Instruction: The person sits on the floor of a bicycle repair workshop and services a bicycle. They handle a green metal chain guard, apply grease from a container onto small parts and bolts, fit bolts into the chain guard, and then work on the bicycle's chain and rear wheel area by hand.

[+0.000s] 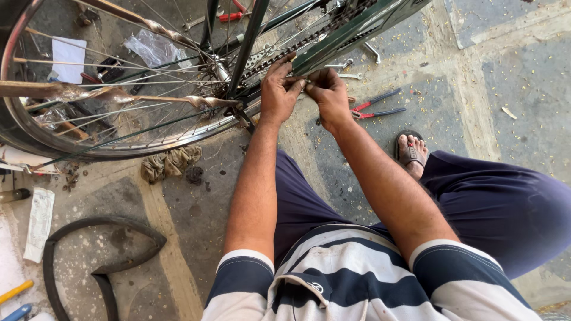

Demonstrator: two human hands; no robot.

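A bicycle wheel [119, 128] with a bare metal rim and thin spokes fills the upper left. A dark green frame tube [351, 32] and a greasy chain [309, 37] run across the top. My left hand [278, 89] and my right hand [327, 95] meet just below the green tube, near the wheel's hub. Both are closed around a small metal part by the chain; the part itself is mostly hidden by my fingers. I am crouched, with my right foot in a sandal [410, 151] on the ground.
Red-handled pliers [377, 106] lie on the concrete right of my hands, with spanners [351, 74] nearby. A dirty rag [169, 163] sits under the rim. A black rubber inner tube [101, 261] lies at lower left, beside a white packet [38, 223] and a yellow-handled tool [15, 291].
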